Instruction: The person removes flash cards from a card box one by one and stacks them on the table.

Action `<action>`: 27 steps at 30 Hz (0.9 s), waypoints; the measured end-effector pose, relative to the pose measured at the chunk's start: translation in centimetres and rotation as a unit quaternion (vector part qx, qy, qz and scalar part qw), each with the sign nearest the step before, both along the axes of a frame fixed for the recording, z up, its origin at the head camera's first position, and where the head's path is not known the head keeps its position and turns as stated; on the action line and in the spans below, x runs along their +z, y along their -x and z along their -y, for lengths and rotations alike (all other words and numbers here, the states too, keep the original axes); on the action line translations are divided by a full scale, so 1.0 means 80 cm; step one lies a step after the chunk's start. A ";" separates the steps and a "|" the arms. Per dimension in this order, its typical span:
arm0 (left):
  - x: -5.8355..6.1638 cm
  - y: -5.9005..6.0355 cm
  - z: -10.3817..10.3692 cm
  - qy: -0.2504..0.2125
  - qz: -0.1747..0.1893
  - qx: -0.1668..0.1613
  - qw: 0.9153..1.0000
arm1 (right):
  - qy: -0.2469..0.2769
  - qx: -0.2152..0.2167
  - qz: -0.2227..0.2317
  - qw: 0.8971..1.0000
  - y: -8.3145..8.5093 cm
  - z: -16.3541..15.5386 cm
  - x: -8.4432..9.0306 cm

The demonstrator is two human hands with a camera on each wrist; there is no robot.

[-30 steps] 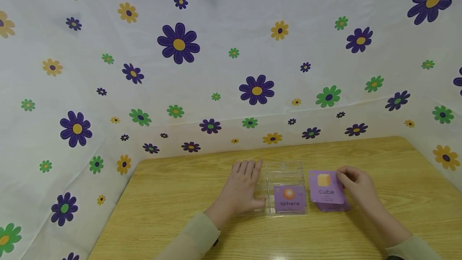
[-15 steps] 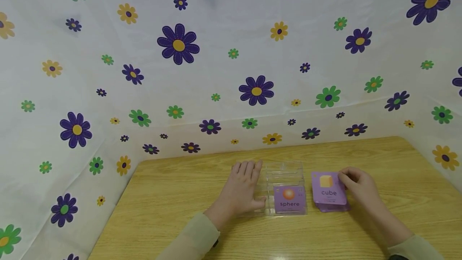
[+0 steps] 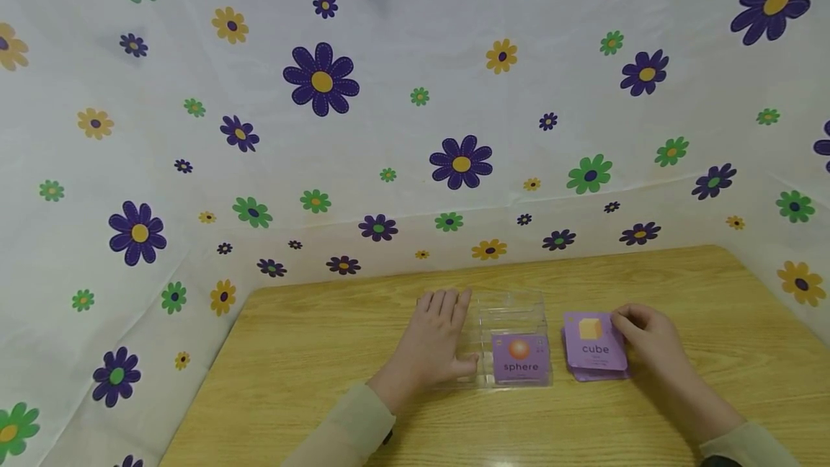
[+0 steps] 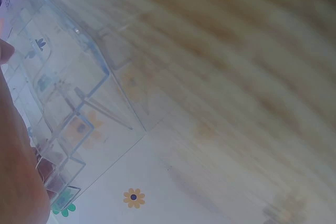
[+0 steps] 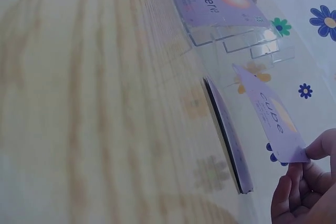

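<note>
A clear plastic card holder (image 3: 512,319) stands mid-table with a purple "sphere" card (image 3: 521,357) in its front slot, also seen as the sphere card (image 5: 220,1) in the right wrist view. My left hand (image 3: 441,341) rests against the holder's left side with fingers straight and the thumb at its front corner. My right hand (image 3: 638,334) pinches the edge of a purple "cube" card (image 3: 593,341), tilted just above a small stack of purple cards (image 3: 599,373). In the right wrist view the cube card (image 5: 270,114) hangs above the stack (image 5: 228,135). The holder (image 4: 68,93) fills the left wrist view.
The wooden table (image 3: 324,352) is enclosed at the back and sides by a white cloth printed with flowers (image 3: 389,128). The holder's rear slots show no cards.
The cube card in my right hand has moved slightly down and to the right, closer to the stack. The left hand has stayed in place.
</note>
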State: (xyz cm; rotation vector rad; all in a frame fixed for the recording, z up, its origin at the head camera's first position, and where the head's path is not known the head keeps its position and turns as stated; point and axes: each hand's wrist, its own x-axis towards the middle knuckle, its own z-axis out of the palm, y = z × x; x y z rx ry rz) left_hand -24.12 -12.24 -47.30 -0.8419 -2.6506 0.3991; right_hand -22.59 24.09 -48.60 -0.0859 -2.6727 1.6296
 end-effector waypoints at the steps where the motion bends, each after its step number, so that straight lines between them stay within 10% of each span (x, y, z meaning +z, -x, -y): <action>1: 0.000 0.000 0.000 0.001 -0.001 0.000 1.000 | -0.002 -0.002 0.001 1.000 0.000 0.000 0.000; 27: 0.001 0.001 -0.001 0.002 0.018 0.006 1.000 | -0.092 0.020 -0.014 0.995 0.007 -0.006 -0.014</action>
